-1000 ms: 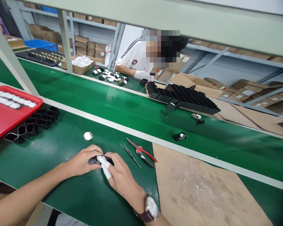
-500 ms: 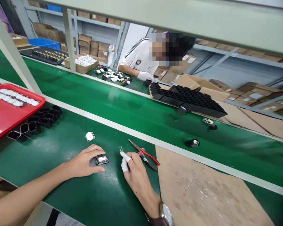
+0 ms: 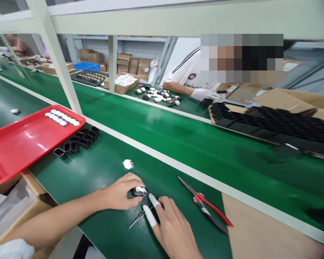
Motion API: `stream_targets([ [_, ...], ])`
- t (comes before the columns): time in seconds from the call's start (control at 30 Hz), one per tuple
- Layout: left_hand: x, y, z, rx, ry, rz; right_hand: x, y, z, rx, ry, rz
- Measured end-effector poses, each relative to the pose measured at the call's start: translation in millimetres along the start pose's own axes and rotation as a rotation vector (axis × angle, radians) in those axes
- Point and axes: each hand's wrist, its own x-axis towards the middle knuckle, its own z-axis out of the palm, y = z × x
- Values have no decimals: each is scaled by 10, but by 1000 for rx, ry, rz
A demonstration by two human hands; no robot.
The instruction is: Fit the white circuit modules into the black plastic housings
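Observation:
My left hand (image 3: 121, 192) is curled round a small black housing (image 3: 140, 191) with a white-topped circuit board inside, its open end facing right. Just right of it is my right hand (image 3: 167, 219), with white covers on thumb and index finger. These fingers are apart, and metal tweezers (image 3: 137, 218) lie under them, pointing down-left; whether the other fingers touch the tweezers is hidden. Behind my left hand a loose circuit board with a white top (image 3: 127, 164) rests on the green table. Pliers with red and black handles (image 3: 202, 201) lie right of my right hand.
A red tray (image 3: 21, 144) with white-topped boards stands at left, beside several black housings (image 3: 83, 142). Beyond the green belt (image 3: 140, 126), a person in white gloves (image 3: 205, 94) sits near a box of black housings. A brown sheet (image 3: 259, 223) lies at right.
The view has swung left. My right hand has come closer to the housing, its covered fingers have spread, and the tweezers have turned from pointing up to pointing down-left.

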Motion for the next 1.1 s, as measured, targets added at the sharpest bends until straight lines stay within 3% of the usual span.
stream_targets([
  [0.23, -16, 0, -15, 34, -37, -23, -124, 31, -29, -130, 23, 118],
  [0.43, -16, -16, -6, 40, -59, -33, -75, 0, -184, 58, 67, 128],
  [1.1, -20, -67, 19, 29, -93, -61, 194, 29, -471, -81, -66, -15],
])
